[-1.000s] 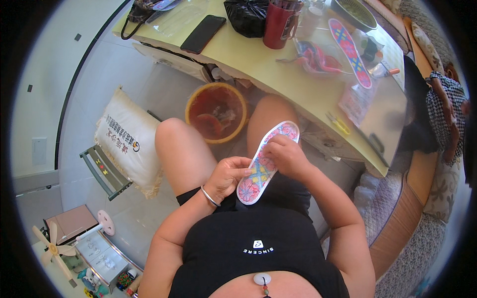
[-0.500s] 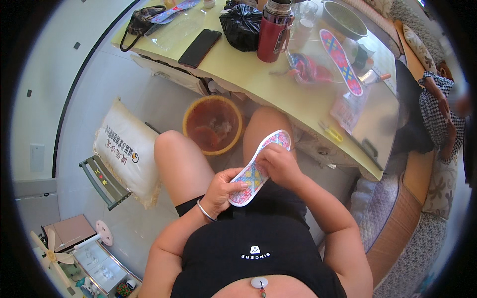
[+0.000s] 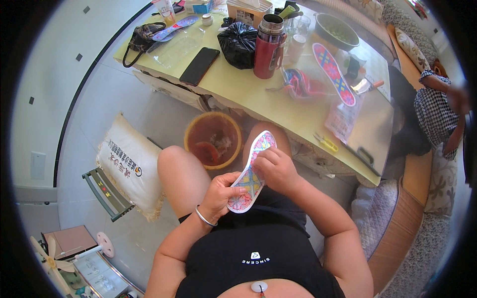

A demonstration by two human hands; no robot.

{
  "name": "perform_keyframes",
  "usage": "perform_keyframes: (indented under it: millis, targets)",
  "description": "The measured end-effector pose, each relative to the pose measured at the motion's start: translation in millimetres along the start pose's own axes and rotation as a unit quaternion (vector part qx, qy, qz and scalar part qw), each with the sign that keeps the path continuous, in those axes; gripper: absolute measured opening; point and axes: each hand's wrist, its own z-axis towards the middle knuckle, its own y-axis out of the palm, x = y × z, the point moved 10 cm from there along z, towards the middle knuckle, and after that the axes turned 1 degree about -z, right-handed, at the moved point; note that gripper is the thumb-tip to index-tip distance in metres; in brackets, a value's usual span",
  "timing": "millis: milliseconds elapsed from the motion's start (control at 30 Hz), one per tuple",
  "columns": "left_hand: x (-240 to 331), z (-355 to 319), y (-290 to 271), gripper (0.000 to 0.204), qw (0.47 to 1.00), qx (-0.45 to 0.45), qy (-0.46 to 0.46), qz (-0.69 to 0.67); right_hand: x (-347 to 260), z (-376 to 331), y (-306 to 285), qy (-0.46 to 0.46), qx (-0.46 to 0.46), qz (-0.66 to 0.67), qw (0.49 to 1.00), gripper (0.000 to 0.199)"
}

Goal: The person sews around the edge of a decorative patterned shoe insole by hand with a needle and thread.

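Over my lap I hold a colourful embroidered insole with a white rim. My left hand, with a silver bangle on the wrist, grips its lower end from the left. My right hand is closed on the middle of its right edge, fingers pinched on the cloth. A second patterned insole lies on the yellow table beyond my knees. Small yellow scissors lie near the table's front edge.
On the table stand a red flask, a black bag, a black phone, a handbag and a green bowl. An orange bin sits under it. A white sack lies left. Another person's checked sleeve is at right.
The view has tilted so the table sits lower in the picture. Both hands still hold the insole, which has dropped slightly toward my lap.
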Motion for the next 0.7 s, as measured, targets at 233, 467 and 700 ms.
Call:
perform_keyframes:
  millis: [233, 467, 700]
  targets:
    - [1.1, -1.0, -3.4, 0.034, 1.0, 0.022, 0.002, 0.019, -14.6, 3.0, 9.5, -0.033, -0.007, -0.07, 0.997, 0.022]
    - [30.1, 2.5, 5.4, 0.034, 0.964, 0.063, 0.086, 0.242, -26.7, 7.9, -8.6, -0.001, 0.01, -0.083, 0.997, 0.024]
    - [68.0, -11.0, 31.2, 0.019, 0.894, 0.077, 0.211, 0.388, -43.4, 20.7, -13.6, -0.133, -0.033, -0.102, 0.985, 0.033]
